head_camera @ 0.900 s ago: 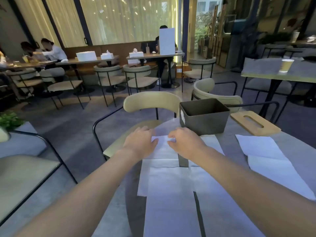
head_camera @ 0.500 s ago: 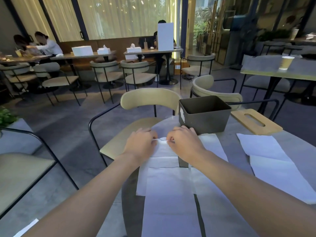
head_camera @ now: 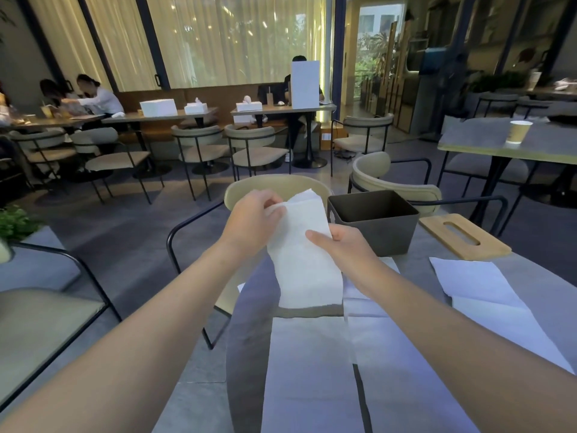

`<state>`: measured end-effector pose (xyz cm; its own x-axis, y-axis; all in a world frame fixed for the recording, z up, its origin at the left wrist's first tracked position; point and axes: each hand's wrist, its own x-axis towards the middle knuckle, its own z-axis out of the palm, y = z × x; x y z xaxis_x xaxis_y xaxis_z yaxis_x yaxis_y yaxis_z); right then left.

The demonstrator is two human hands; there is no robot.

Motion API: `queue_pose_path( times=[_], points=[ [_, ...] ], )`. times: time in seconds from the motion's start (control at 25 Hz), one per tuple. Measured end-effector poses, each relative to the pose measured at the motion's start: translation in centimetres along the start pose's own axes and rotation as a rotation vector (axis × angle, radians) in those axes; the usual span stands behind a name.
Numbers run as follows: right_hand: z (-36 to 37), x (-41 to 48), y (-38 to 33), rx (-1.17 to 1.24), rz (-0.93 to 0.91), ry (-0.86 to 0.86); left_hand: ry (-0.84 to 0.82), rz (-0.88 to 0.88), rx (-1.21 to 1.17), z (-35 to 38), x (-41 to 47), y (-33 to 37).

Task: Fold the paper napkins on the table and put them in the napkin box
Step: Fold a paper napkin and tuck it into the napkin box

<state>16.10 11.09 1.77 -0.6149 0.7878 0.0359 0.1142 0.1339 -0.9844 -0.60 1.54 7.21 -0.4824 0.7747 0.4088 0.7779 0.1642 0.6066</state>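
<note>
Pinching a folded napkin point(head_camera: 304, 254) aloft, both hands' grips clamp it beside the open napkin box point(head_camera: 374, 225).

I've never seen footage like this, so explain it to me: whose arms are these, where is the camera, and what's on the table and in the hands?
There is no machine: a person wears one camera on the head, looking down at their own bare arms. The left hand and right hand together hold up a white paper napkin, pinched in the fingers above the grey table. More napkins lie flat there. Behind them stands the open dark napkin box, with its wooden lid lying beside it.
</note>
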Motion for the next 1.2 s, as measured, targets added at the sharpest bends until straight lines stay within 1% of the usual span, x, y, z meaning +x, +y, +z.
queue_pose_path(
  times=[0.08,0.16,0.24,0.28,0.32,0.36,0.4,0.52,0.68,0.84,1.0,1.12,1.16,1.2],
  points=[
    [-0.6,-0.1,-0.4,0.104,0.006,0.007,0.008,-0.108,-0.100,0.1,0.0,0.1],
    [-1.5,-0.3,-0.9,0.206,0.039,0.010,-0.064,-0.324,-0.233,0.3,-0.4,0.2],
    [-2.2,-0.3,-1.1,0.284,0.066,0.012,-0.269,-0.525,-0.364,0.3,-1.1,0.6],
    [-2.4,-0.4,-1.3,0.301,0.074,0.018,-0.385,-0.576,-0.442,0.4,-1.3,0.8],
    [-2.6,-0.4,-1.5,0.313,0.075,0.021,-0.469,-0.579,-0.518,0.5,-1.6,1.1],
    [-2.8,-0.5,-1.7,0.332,0.073,0.019,-0.507,-0.549,-0.583,0.7,-1.6,1.3],
    [-3.0,-0.6,-1.8,0.360,0.075,-0.003,-0.502,-0.509,-0.625,0.9,-1.5,1.4],
    [-3.9,-1.4,-2.5,0.370,0.079,-0.096,-0.398,-0.448,-0.682,1.3,-1.3,1.9],
    [-5.1,-1.4,-2.4,0.317,0.021,-0.045,-0.389,-0.398,-0.756,1.3,-1.6,2.3],
    [-6.3,-1.6,-2.8,0.356,-0.067,-0.073,-0.401,-0.353,-0.969,1.5,-1.7,2.9],
    [-7.3,-2.2,-3.7,0.331,-0.091,-0.107,-0.383,-0.242,-0.924,2.1,-1.6,3.4],
    [-8.2,-2.6,-4.3,0.349,-0.078,-0.191,-0.306,-0.260,-0.862,2.4,-1.5,4.3],
    [-8.3,-2.5,-4.2,0.300,-0.072,-0.186,-0.283,-0.257,-0.845,2.6,-1.4,4.5],
    [-8.6,-2.3,-3.8,0.192,-0.086,-0.147,-0.270,-0.253,-0.837,2.9,-1.2,4.8]
  ],
)
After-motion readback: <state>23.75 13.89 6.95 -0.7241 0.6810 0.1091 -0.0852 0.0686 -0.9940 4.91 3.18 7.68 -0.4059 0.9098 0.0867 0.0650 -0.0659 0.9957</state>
